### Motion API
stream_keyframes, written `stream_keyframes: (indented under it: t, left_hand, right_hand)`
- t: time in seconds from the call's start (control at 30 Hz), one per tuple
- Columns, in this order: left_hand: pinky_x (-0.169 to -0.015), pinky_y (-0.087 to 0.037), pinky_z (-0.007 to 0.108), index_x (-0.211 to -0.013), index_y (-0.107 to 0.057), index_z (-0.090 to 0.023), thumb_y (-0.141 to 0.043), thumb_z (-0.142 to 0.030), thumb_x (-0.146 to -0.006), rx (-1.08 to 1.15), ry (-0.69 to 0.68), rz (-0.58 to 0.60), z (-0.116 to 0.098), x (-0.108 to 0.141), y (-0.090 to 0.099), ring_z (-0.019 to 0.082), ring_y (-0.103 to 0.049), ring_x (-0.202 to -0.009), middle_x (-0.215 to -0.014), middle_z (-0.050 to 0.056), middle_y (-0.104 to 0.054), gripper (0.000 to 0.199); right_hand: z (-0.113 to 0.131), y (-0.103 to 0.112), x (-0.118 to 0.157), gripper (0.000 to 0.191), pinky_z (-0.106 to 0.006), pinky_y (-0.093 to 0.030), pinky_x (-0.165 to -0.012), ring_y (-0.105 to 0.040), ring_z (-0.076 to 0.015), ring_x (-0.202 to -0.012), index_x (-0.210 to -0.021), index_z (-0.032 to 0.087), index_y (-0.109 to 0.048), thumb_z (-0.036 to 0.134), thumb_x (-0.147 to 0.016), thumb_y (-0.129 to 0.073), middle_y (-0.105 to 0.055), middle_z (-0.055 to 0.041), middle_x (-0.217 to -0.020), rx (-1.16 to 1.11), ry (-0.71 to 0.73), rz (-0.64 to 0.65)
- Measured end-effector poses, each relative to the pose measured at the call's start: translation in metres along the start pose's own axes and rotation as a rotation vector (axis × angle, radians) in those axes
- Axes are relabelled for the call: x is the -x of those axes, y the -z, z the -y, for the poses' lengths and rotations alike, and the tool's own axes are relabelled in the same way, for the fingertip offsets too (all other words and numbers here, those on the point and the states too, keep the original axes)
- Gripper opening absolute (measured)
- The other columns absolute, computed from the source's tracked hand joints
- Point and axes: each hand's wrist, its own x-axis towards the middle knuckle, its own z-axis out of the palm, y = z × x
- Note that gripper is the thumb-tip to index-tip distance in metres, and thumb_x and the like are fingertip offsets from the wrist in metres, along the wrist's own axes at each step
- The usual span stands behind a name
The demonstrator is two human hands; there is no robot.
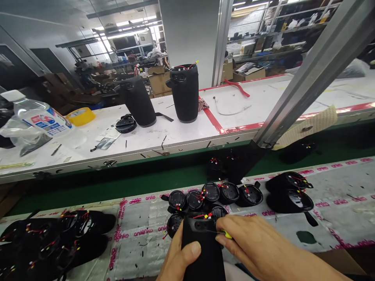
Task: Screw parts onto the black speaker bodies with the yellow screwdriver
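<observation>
My left hand (183,255) is wrapped round a black cylindrical speaker housing (203,253), its thumb pressed on the fabric side. The housing stands upright, with red wires and small white and yellow connectors at its top opening. At its upper right edge, my right hand (249,238) pinches a small tool with a yellow-green handle (226,234). A thin metal shaft points from the handle toward the dark panel near the rim; the kind of tool is hard to make out. Just behind stand several open housings (211,192) with wires on top.
More black housings lie at the left (49,242) and right (290,195) on the plastic-covered surface (143,218). Across the white bench (187,132) are two upright housings, a water bottle (43,117) and yellow tape (80,116). A metal post (304,74) slants across the right.
</observation>
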Motion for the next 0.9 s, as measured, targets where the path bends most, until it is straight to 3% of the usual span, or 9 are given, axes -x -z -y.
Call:
stream_keyframes:
  t: [0.2,0.33,0.43,0.6,0.73,0.9]
  left_hand:
    - [-0.116,-0.049,0.059,-0.145,-0.063,-0.025,-0.084,-0.057,-0.081,-0.075,0.006,-0.081,-0.012,-0.005,-0.013,0.044,-0.068,-0.134,-0.137,0.015,-0.077,0.074]
    - [-0.119,-0.046,0.055,-0.149,-0.057,-0.027,-0.089,-0.057,-0.076,-0.226,-0.005,-0.168,-0.016,-0.002,-0.01,0.041,-0.065,-0.138,-0.146,0.014,-0.073,0.085]
    - [-0.121,-0.043,0.056,-0.151,-0.054,-0.028,-0.088,-0.061,-0.075,-0.306,-0.02,-0.168,-0.017,-0.001,-0.006,0.042,-0.065,-0.138,-0.147,0.014,-0.073,0.09]
    - [-0.117,-0.048,0.052,-0.15,-0.053,-0.028,-0.088,-0.061,-0.075,-0.347,-0.025,-0.16,-0.018,-0.002,-0.007,0.038,-0.069,-0.133,-0.147,0.013,-0.073,0.089]
    - [-0.112,-0.053,0.048,-0.146,-0.056,-0.028,-0.087,-0.065,-0.074,-0.387,-0.003,-0.163,-0.02,-0.002,-0.012,0.036,-0.072,-0.127,-0.139,0.011,-0.077,0.086]
    - [-0.107,-0.055,0.046,-0.146,-0.055,-0.027,-0.085,-0.07,-0.073,-0.426,0.037,-0.238,-0.02,0.001,-0.014,0.034,-0.073,-0.121,-0.133,0.009,-0.079,0.09]
  right_hand:
    - [-0.004,-0.004,0.0,0.015,-0.037,-0.044,-0.056,-0.073,-0.0212,-0.068,-0.103,0.025,-0.057,0.016,-0.1,-0.069,-0.072,0.0035,-0.087,0.166,0.081,0.021]
    - [-0.004,-0.008,-0.001,0.022,-0.039,-0.035,-0.05,-0.07,-0.0211,-0.061,-0.1,0.027,-0.054,0.019,-0.098,-0.074,-0.069,0.0044,-0.083,0.25,0.133,0.007]
    - [-0.005,-0.013,-0.001,0.024,-0.04,-0.032,-0.05,-0.069,-0.021,-0.06,-0.1,0.028,-0.052,0.02,-0.097,-0.075,-0.068,0.0045,-0.082,0.271,0.123,0.026]
    - [-0.005,-0.016,0.001,0.021,-0.041,-0.028,-0.05,-0.069,-0.0215,-0.062,-0.101,0.028,-0.052,0.021,-0.099,-0.071,-0.068,0.0035,-0.084,0.302,0.112,0.059]
    - [0.003,-0.008,-0.003,0.018,-0.044,-0.016,-0.048,-0.066,-0.0229,-0.06,-0.096,0.028,-0.052,0.021,-0.1,-0.068,-0.066,0.0038,-0.078,0.374,0.14,0.116]
    - [0.006,-0.006,-0.005,0.028,-0.044,-0.005,-0.049,-0.06,-0.0227,-0.057,-0.092,0.028,-0.047,0.012,-0.089,-0.07,-0.062,0.0052,-0.074,0.433,0.206,0.044]
